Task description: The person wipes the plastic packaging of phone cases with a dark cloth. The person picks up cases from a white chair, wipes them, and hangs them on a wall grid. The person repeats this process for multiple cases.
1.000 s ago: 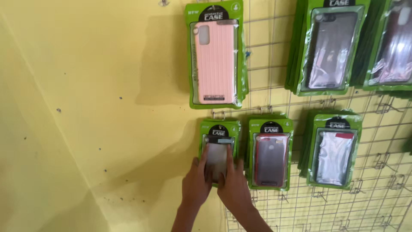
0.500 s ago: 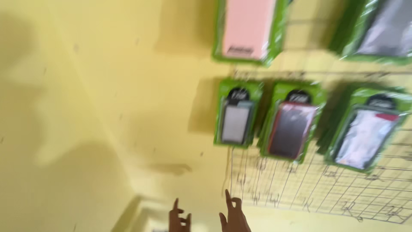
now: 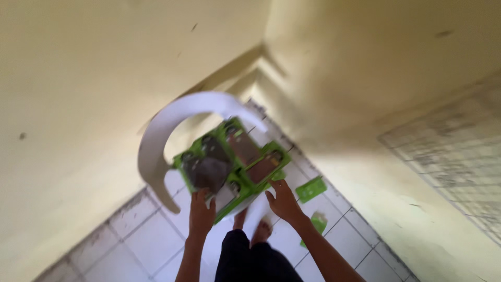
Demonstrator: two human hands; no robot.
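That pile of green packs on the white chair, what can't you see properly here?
Head view only:
- Green phone-case packs: motion blur hides their details and count.
- White plastic chair: its seat is covered by the packs.
- Left hand and right hand: blurred, so their grip is unclear.
- Wire grid: cut by the right edge.

I see two yellow walls meeting in a corner ahead of me, both scuffed and marked with dark spots. A pale skirting runs along their foot. The floor is white tile with dark grout lines, grimy near the left wall. A white plastic chair stands in the corner, its curved back towards me. On the right wall hangs a wire grid. The light is soft and even; the picture is blurred.
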